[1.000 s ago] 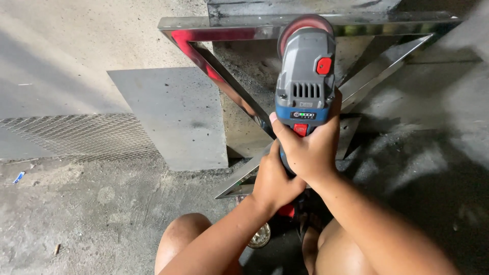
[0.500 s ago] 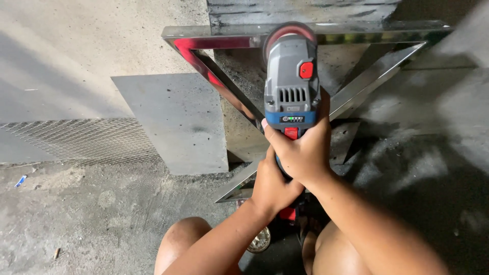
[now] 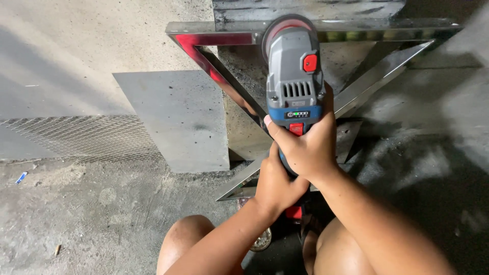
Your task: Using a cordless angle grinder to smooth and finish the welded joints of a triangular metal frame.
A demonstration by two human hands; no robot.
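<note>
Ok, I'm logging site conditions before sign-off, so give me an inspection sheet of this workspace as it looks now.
Surface: rough concrete floor, dusty and stained.
Job's things: grey and blue angle grinder with its head at the top bar of a shiny metal frame made of square tube with diagonal members.
Clutter: flat grey metal sheet, wire mesh panel, small blue scrap, round disc by the knee.
Grippers: right hand wraps the grinder body; left hand grips the handle behind it.
Cables: nothing seen.
Surroundings: dark sooty patch on the floor at right; bare knees at the bottom edge.
</note>
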